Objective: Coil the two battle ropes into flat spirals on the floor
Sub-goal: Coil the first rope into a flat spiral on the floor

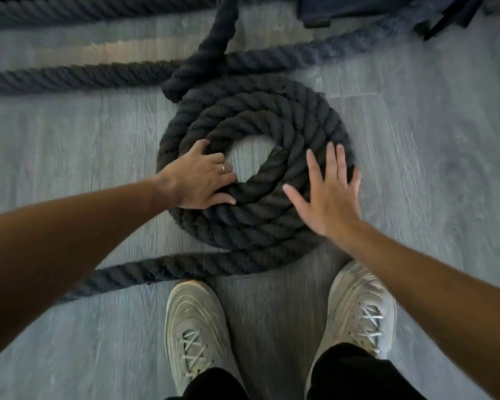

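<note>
- The floor was grey wood-look planking and carried everything in view
- The coiled rope, dark and thickly twisted, lay flat on the middle of the floor as a spiral of about three to four turns round an open centre where bare planks showed; its inner end lay at the right side of that hole
- From the near edge of the spiral the outermost turn ran off as a loose tail toward the left, passing under the left forearm and just beyond the left shoe
- At the far left of the spiral a thick strand climbed up off the coil and went out of the top of view
- A second length of rope lay stretched across the floor just beyond the spiral, from the left edge toward the upper right; another stretch ran along the far edge; whether these belonged to the same rope could not be told
- A dark blurred object sat in the far right corner; what it was could not be told
- Two pale laced shoes stood at the near edge, toes toward the coil, with black trouser hems above them
- The right hand lay flat, fingers straight and spread, pressing on the right side of the spiral and gripping nothing
- The left hand, wearing a ring, rested on the left side of the spiral with its fingertips curled over the inner turns at the rim of the centre hole, gripping the rope
</note>
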A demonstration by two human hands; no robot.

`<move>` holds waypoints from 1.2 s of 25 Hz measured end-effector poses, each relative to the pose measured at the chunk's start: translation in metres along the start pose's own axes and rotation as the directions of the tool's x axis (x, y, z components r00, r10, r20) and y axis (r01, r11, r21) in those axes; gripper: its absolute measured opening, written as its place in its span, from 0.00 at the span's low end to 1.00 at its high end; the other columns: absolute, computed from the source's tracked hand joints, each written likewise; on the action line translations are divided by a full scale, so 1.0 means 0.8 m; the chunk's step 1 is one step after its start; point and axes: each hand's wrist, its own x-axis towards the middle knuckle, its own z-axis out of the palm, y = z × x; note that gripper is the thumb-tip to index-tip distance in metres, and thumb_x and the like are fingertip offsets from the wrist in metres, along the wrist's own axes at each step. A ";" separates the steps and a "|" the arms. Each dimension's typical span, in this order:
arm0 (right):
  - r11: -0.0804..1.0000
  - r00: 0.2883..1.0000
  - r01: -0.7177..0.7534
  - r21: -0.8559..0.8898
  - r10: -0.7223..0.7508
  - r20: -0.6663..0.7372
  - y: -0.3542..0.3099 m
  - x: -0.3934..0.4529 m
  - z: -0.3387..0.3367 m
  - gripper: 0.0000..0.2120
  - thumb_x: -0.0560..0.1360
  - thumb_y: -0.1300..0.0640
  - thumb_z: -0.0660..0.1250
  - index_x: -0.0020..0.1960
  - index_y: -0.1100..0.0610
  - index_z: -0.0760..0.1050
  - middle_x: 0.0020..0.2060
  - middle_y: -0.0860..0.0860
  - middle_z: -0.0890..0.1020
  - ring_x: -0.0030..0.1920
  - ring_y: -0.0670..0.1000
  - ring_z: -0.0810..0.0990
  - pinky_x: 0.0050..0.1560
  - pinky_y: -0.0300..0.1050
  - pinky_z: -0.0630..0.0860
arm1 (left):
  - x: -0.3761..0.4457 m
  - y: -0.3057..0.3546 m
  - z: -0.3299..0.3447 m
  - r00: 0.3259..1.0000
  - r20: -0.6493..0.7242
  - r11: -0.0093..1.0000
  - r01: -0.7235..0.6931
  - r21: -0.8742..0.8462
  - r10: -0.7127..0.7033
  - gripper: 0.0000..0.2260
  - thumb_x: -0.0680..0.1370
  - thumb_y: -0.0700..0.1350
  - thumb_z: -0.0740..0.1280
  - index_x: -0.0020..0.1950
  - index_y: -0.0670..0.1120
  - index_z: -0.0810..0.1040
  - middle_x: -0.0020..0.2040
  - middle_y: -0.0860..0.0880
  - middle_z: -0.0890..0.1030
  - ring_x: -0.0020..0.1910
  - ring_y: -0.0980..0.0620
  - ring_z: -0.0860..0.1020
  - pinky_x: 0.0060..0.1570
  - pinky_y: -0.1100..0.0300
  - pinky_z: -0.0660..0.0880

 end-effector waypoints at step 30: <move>0.985 0.986 0.164 -0.044 -0.162 0.043 -0.008 0.126 -0.085 0.36 0.75 0.33 0.63 0.79 0.40 0.54 0.81 0.53 0.41 0.79 0.60 0.35 0.74 0.70 0.38 | 0.038 0.071 -0.030 0.900 0.060 0.866 0.433 -0.251 -0.432 0.31 0.81 0.68 0.45 0.60 0.46 0.74 0.55 0.44 0.81 0.57 0.43 0.77 0.48 0.48 0.68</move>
